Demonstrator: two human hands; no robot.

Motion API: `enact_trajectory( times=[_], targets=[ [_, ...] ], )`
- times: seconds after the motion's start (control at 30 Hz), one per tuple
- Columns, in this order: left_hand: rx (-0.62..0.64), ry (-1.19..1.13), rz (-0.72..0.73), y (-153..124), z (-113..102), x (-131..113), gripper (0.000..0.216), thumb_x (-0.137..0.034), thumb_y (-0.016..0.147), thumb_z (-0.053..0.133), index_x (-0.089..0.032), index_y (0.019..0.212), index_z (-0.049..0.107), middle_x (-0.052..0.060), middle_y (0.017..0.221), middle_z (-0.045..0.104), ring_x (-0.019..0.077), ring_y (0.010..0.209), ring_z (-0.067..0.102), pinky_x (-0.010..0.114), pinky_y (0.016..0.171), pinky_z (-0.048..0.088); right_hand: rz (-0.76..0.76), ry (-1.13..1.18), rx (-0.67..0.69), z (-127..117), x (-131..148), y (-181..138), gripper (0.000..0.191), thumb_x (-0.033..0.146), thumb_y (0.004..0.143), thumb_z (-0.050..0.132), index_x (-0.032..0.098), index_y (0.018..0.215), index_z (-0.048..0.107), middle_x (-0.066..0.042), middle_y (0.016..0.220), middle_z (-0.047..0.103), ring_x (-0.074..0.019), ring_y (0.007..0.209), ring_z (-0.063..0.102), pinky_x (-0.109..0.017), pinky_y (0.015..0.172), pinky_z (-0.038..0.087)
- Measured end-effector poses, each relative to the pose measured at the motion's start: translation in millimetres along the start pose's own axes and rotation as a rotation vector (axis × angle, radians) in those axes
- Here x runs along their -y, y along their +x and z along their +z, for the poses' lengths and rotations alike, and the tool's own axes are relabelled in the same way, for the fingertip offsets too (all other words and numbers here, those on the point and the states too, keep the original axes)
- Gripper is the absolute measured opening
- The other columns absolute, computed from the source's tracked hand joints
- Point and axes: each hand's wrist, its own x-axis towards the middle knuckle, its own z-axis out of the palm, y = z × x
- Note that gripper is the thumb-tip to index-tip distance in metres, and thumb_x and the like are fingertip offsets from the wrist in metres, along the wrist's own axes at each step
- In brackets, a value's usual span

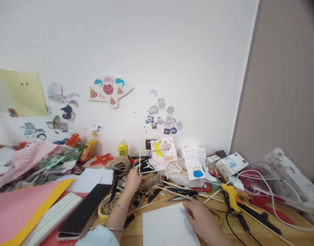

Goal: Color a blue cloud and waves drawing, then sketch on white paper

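My left hand reaches over the cluttered table, its fingers closed on a square frame of thin wooden sticks. The frame is held up, with stick ends jutting past its corners. Behind it stands a card with a yellow moon drawing. Low in the view, my right hand is curled at the right edge of a white paper sheet, gripping that edge. My right fingertips are partly hidden. A black marker and loose wooden sticks lie just beyond this hand.
A yellow glue gun with its cord lies on the right, near a white cable and plastic packaging. Twine, a tape roll and a black phone-like slab are on the left. Bottles stand by the wall.
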Motion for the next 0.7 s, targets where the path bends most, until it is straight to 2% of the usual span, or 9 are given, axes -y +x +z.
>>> enact_trajectory(
  times=[0.17,0.4,0.53,0.7],
  targets=[
    [-0.020,0.037,-0.021,-1,-15,-2,0.030,-0.030,0.094,0.059,-0.017,0.120,0.056,0.009,0.119,0.057,0.0239,0.100,0.060,0.043,0.082,0.052,0.014,0.009,0.011,2,-1,0,0.025,0.005,0.080,0.045,0.017,0.081,0.067,-0.008,0.089,0.068,-0.0210,0.087,0.061,-0.026,0.075,0.040],
    [-0.002,0.074,0.026,-2,-51,-7,0.029,-0.031,0.094,0.058,-0.016,0.119,0.056,0.009,0.119,0.057,0.0234,0.098,0.060,0.043,0.082,0.052,0.057,-0.035,-0.009,4,-7,3,0.022,0.005,0.080,0.046,0.016,0.078,0.065,-0.007,0.084,0.067,-0.0197,0.080,0.060,-0.025,0.068,0.038],
    [0.046,0.102,0.048,-6,-68,-13,0.028,-0.031,0.095,0.058,-0.016,0.118,0.056,0.009,0.118,0.058,0.0231,0.097,0.061,0.043,0.082,0.052,0.068,-0.050,0.009,3,-8,2,0.020,0.006,0.078,0.049,0.016,0.082,0.066,-0.008,0.087,0.069,-0.0206,0.082,0.061,-0.025,0.069,0.038],
    [0.146,0.142,0.055,-16,-79,-25,0.027,-0.031,0.095,0.058,-0.016,0.117,0.057,0.008,0.116,0.059,0.0223,0.096,0.061,0.041,0.080,0.052,0.086,-0.076,0.044,-2,-4,0,0.019,0.011,0.079,0.051,0.016,0.079,0.069,-0.009,0.086,0.072,-0.0226,0.082,0.063,-0.026,0.068,0.039]
  ],
)
